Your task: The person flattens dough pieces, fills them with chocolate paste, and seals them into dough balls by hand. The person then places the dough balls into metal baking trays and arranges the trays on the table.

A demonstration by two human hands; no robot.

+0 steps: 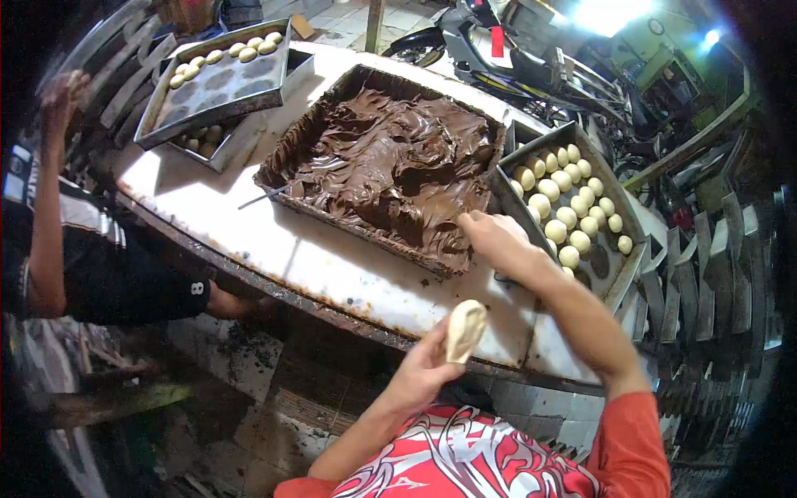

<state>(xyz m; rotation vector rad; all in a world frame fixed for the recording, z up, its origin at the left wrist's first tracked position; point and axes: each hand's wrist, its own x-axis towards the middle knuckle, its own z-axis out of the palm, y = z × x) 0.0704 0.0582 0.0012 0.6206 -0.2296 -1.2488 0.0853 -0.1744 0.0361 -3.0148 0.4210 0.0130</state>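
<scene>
Filling step, apparently: L hand (422, 371) pinches flattened dough (466, 330) betw. fingers, nr worktop (332, 274) edge; R hand (502, 243) at choc. spread (374, 158), fingers bunched, grip unclear. Next move prob. calls for steady dough.

There was one large rectangular pan with caked brown sides (365, 245), holding one mass of glossy brown paste (374, 158), and one thin grey rod (264, 197). At least three shallow grey metal trays (614, 187) held round, pale cream dough balls (580, 241): over twenty in the right one, about ten in the upper left, and an uncountable, partly hidden number in the lower left. One flattened oval dough piece (467, 329) sat in one left hand (419, 369). One co-worker (124, 274) and two bright white lamps (610, 10) showed.
</scene>
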